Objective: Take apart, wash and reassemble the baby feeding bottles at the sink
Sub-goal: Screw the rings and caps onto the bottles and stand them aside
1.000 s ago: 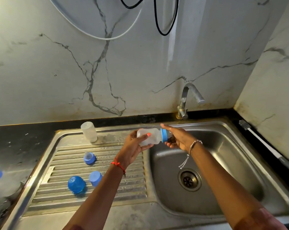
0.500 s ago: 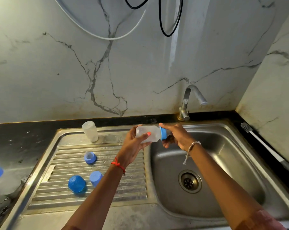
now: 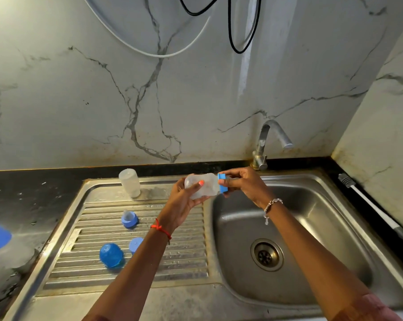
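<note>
Above the sink's (image 3: 323, 228) left edge, the left hand (image 3: 184, 201) gripped the light, probably slippery bottle (image 3: 205, 185) round its body; the right hand (image 3: 245, 185) pinched the stiff blue collar (image 3: 223, 186), likely the best twisting hold.

A black cable (image 3: 239, 52) and a white cable (image 3: 159, 56) loop against the veined marble wall (image 3: 57, 93).

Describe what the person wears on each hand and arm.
The left hand has an orange-pink painted thumbnail and a red thread tied round its wrist. The right hand has a silver beaded bracelet with a hanging charm at its wrist. A pinkish sleeve shows high on the right arm.
</note>
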